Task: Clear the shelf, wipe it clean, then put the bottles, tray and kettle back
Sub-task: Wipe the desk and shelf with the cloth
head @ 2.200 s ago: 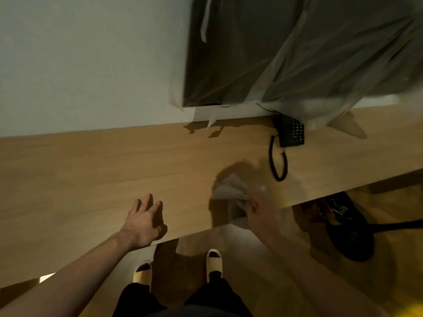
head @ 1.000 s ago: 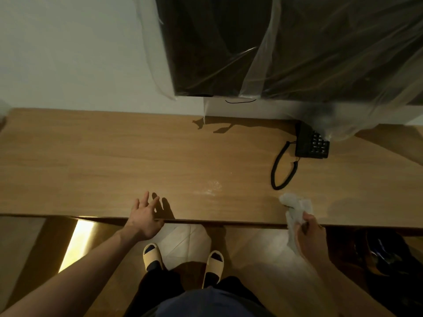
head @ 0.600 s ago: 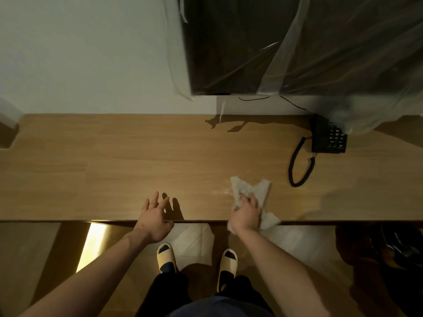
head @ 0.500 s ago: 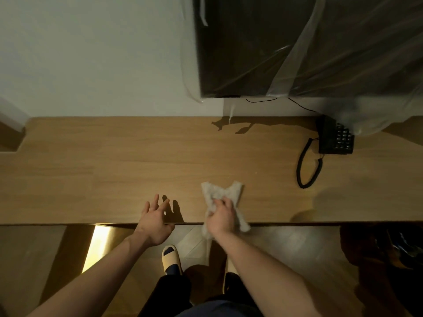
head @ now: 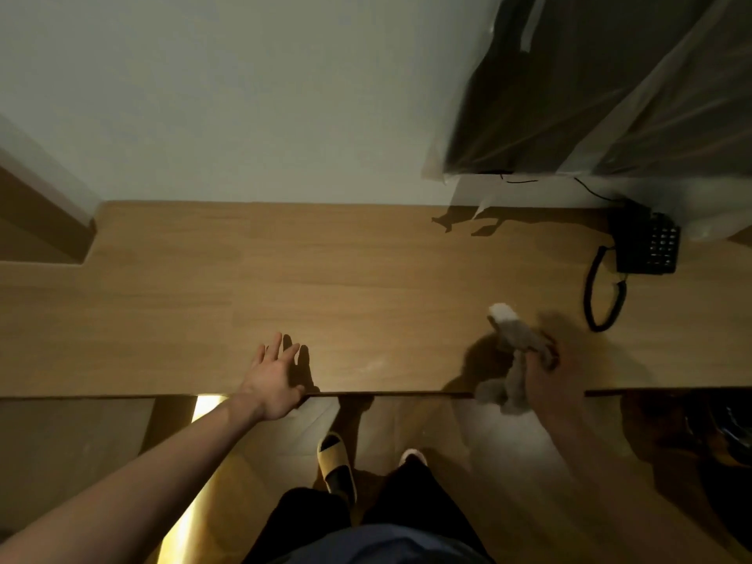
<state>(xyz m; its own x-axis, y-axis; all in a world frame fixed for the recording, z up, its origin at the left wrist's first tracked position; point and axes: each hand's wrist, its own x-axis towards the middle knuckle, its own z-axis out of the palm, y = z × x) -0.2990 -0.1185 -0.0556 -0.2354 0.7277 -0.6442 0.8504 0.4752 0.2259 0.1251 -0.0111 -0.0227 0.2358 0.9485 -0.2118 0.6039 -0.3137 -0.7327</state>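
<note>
Left hand (head: pixel 273 380) is resting flat on the front edge of the wooden shelf (head: pixel 325 287), fingers straight and spread, palm down, gripping nothing. Right hand (head: pixel 543 374) is blurred, sitting at the shelf's front edge further right, fingers curled round a crumpled white cloth (head: pixel 513 352). One end of the cloth is lying up on the shelf surface, the other end is hanging down past the front edge. Can't tell whether the hand itself is touching the wood.

A faint pale smudge (head: pixel 372 366) is showing on the shelf between the two hands, near the front edge.

Black phone (head: pixel 647 248) is sitting at the back right of the shelf, against the wall, its coiled cord (head: pixel 602 295) looping forward toward the cloth but staying apart from it. A dark screen wrapped in clear plastic film (head: pixel 602 83) is hanging on the wall above the phone.

Person is standing close to the shelf; one pale slipper (head: pixel 335 462) is showing on the floor below.
</note>
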